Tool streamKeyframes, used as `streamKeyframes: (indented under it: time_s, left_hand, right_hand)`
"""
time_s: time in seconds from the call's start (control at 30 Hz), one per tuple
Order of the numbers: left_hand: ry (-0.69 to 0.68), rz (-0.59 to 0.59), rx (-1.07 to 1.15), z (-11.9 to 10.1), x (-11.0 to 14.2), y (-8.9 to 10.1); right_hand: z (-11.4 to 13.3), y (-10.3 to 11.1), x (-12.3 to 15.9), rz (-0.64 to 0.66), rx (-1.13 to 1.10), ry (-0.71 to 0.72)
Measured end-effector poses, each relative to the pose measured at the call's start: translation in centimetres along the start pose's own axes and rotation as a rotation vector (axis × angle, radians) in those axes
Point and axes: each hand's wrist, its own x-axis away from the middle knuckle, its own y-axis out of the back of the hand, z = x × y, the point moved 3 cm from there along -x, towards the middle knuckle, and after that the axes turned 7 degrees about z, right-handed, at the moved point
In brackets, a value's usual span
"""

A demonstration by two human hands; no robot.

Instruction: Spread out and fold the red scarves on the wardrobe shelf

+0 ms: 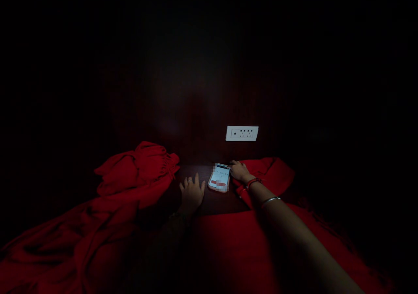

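A smartphone (221, 172) with its screen lit lies on a dark surface, showing digits and a red patch, partly blurred by pixel blocks. Just left of it, my left hand (192, 193) rests on the surface with its fingers spread and holds nothing; a ring shows on one finger. My right hand (239, 171) reaches to the phone's upper right edge, fingers stretched out over it or touching it; which of these I cannot tell. A red cord and a silver bangle circle that wrist and forearm. Red cloth (272, 172) lies bunched beside my right hand.
A white wall socket panel (242, 133) is set in the dark wall behind the phone. More red cloth (137, 172) is heaped on the left, and a smooth red cloth (231, 246) covers the front. Deep darkness hides the surroundings.
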Motion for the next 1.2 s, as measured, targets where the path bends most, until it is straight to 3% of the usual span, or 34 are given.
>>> streamKeyframes:
  time_s: [0.27, 0.43, 0.53, 0.67, 0.73, 0.83, 0.9, 1.03, 1.2]
  left_hand:
    - [0.007, -0.016, 0.016, 0.0, 0.0, 0.1]
    - [0.022, 0.009, 0.008, 0.0, 0.1, 0.1]
    - [0.004, 0.152, -0.015, 0.1, -0.1, 0.6]
    - [-0.047, 0.463, -0.007, 0.8, 0.7, 3.1]
    - [-0.067, 0.536, -0.012, 1.4, 2.2, 5.1]
    - [-0.221, 0.423, -0.073, 1.9, 6.3, 7.9]
    - [-0.377, 0.368, -0.084, 2.1, 9.9, 8.8]
    - [-0.579, 0.457, -0.066, 3.1, 16.3, 8.4]
    - [-0.616, 0.465, -0.092, 4.7, 18.6, 8.0]
  right_hand:
    - [0.1, 0.5, 0.4, -0.045, -0.01, 0.002]
    - [0.2, 2.0, 1.4, -0.082, -0.024, 0.021]
    - [0.5, 3.3, 2.7, -0.109, -0.037, 0.069]
    - [2.2, 4.5, 6.4, -0.208, -0.145, 0.266]
    - [3.7, 4.5, 9.2, -0.244, -0.223, 0.37]
    - [6.5, 3.7, 13.9, -0.23, -0.323, 0.493]
    - [8.4, 2.9, 16.9, -0.186, -0.364, 0.546]
    - [11.0, 0.8, 21.6, -0.078, -0.37, 0.584]
    - [11.3, -0.9, 23.8, 0.023, -0.28, 0.476]
